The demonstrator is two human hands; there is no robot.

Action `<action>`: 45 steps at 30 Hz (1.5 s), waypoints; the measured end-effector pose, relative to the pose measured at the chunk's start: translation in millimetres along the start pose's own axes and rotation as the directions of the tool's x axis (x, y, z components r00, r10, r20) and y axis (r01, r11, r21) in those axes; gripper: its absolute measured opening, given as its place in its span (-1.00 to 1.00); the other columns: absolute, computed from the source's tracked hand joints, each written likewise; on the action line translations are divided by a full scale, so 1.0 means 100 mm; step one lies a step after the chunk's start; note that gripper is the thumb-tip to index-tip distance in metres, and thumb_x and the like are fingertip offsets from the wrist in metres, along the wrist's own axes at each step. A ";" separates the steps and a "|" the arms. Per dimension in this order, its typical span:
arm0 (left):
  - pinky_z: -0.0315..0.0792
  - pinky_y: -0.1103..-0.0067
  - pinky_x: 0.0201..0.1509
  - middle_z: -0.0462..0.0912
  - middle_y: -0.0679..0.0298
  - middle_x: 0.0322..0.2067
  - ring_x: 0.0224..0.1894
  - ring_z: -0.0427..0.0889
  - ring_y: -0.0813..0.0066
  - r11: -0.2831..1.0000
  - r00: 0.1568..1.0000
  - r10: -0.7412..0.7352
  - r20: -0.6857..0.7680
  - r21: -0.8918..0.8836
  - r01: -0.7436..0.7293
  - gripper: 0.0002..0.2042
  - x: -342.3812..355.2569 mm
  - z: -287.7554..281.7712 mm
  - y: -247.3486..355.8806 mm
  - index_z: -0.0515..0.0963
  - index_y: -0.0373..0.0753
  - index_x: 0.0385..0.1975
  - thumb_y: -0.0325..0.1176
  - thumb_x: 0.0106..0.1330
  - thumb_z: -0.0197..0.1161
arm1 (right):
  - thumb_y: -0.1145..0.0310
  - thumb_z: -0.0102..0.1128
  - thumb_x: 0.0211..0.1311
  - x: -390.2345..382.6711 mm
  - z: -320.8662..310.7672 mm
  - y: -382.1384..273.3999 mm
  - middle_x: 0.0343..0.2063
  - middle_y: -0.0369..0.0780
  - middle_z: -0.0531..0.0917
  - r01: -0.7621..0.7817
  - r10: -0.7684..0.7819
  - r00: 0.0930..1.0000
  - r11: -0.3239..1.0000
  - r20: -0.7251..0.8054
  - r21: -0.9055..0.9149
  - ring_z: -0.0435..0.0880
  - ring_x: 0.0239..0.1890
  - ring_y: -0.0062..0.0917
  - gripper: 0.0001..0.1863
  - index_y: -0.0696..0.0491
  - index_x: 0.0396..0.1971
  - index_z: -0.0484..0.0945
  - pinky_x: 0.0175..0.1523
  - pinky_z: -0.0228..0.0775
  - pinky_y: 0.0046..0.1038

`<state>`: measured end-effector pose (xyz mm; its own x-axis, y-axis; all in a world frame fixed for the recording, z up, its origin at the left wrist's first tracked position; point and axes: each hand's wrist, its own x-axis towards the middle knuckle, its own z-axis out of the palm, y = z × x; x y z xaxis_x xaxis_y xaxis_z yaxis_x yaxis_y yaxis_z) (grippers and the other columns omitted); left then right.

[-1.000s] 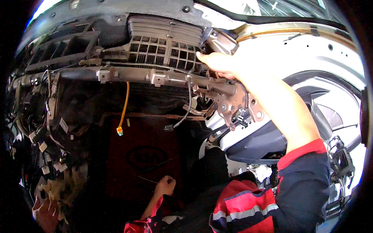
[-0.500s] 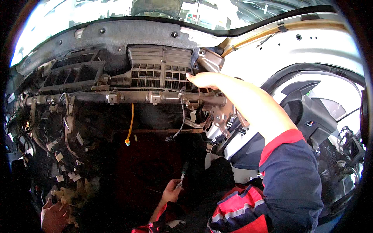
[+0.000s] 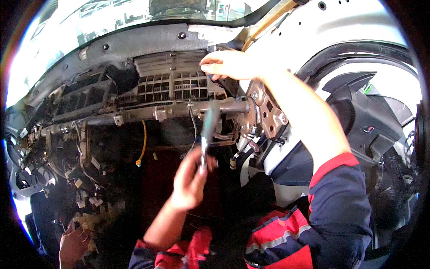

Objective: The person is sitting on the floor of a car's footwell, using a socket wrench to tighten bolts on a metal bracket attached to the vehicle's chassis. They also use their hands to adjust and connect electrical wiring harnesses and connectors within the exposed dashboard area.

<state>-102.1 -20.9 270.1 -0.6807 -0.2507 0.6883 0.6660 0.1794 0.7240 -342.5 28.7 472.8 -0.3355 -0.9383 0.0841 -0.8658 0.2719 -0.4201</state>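
Note:
My left hand (image 3: 190,181) is raised in front of the metal crossbeam (image 3: 134,114), closed round the shiny metal end of a slim hand tool (image 3: 204,150). Its grey-green handle points upward and is smeared by motion, so I cannot tell its exact kind. Farther forward, my right hand (image 3: 228,64) reaches to the right edge of the slatted vent housing (image 3: 172,85). Its fingers are loosely bent and apart, with nothing visible in them. Below my right forearm is a brown metal bracket (image 3: 268,112) with holes, at the beam's right end.
Another person's hand (image 3: 74,244) is at the lower left, near loose wires and connectors (image 3: 83,197). A yellow cable (image 3: 144,143) hangs from the beam. The door (image 3: 371,116) stands on the right, and the windscreen frame (image 3: 134,30) curves across the top.
My left hand has risen with the tool toward the beam. My right hand has shifted slightly up and left in the picture, its fingers now bent. The view has turned slightly.

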 end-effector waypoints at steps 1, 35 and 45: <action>0.39 0.57 -0.08 0.51 0.22 -0.30 -0.25 0.50 0.51 0.997 0.997 -0.035 -0.062 0.067 0.039 -0.68 0.30 -0.05 0.09 0.31 -0.40 0.09 -0.51 0.35 -0.03 | 0.01 -0.06 0.36 0.04 0.10 0.10 -0.08 -0.20 0.56 0.092 -0.098 0.995 0.973 0.015 0.211 0.59 -0.15 -0.52 -0.47 0.10 0.14 0.35 -0.04 0.44 -0.47; 0.00 0.22 0.36 0.64 0.08 -0.24 -0.03 0.53 0.09 0.445 0.863 -0.432 0.262 0.894 -0.049 -0.72 2.82 -0.33 -0.90 0.57 -0.22 -0.24 -0.15 0.28 0.09 | 0.09 0.01 0.29 0.30 0.05 0.34 -0.24 0.05 0.62 -0.271 0.241 0.831 0.962 -0.502 0.013 0.60 -0.15 -0.22 -0.51 0.27 -0.08 0.49 -0.01 0.38 -0.32; 0.10 0.23 0.28 0.60 -0.05 -0.21 -0.01 0.51 0.05 0.306 0.886 -0.439 0.150 0.952 -0.009 -0.51 2.89 -0.23 -1.09 0.56 -0.38 -0.28 -0.04 0.40 -0.17 | 0.18 0.07 0.12 0.19 0.00 0.20 -0.24 0.01 0.62 -0.279 0.326 0.808 0.945 -0.491 0.169 0.60 -0.16 -0.30 -0.53 0.28 -0.13 0.51 0.00 0.38 -0.36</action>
<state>-364.4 -134.4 389.1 -0.9413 -0.1583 0.2982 -0.0803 0.9629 0.2578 -365.9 16.1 466.4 -0.7358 -0.5642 0.3744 -0.6620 0.4831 -0.5731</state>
